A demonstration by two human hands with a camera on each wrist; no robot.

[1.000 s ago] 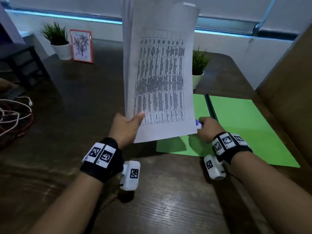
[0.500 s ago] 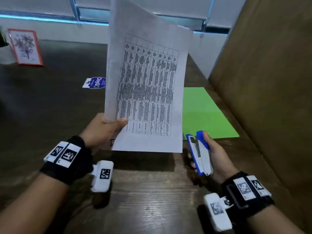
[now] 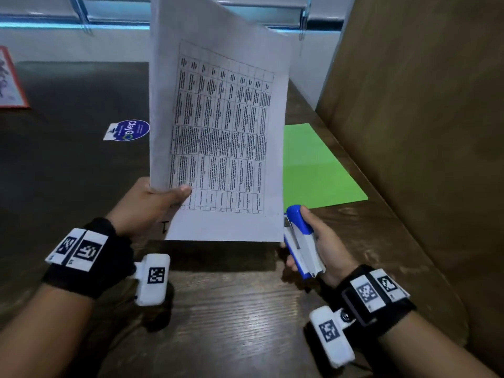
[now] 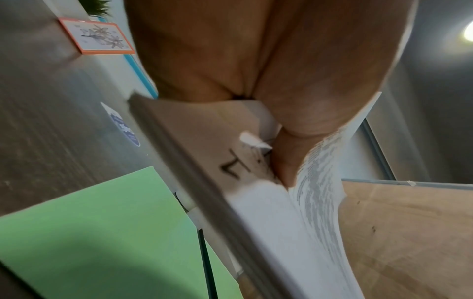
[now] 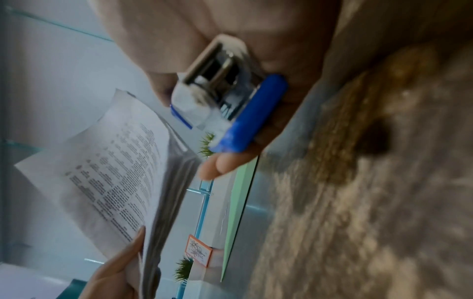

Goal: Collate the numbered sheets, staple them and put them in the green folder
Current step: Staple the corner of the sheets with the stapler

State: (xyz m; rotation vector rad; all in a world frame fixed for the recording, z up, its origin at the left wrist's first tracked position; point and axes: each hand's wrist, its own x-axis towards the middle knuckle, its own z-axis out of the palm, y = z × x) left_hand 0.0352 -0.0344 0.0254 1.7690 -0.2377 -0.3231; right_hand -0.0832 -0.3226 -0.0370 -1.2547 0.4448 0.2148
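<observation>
Stapling step, by the look of it: collating seems done, stapling not yet. Stack of sheets (image 3: 218,126) held upright at centre frame, lower left corner pinched between thumb and fingers (image 3: 181,192) of the left hand (image 3: 152,205); handwritten "1" visible near that corner in the left wrist view. Stapler (image 3: 300,238) at lower right of centre, gripped in the closed fingers of the right hand (image 3: 321,241), its mouth just beside the stack's lower right corner; whether the paper is already in the mouth, cannot tell. Next move probably calls for seating that corner squarely in the mouth, edges kept flush, then one firm squeeze. Green folder (image 3: 319,165) lying open and flat on the table (image 3: 231,309) at right of centre, behind the sheets; visible part holds nothing, rest hidden by the stack.
</observation>
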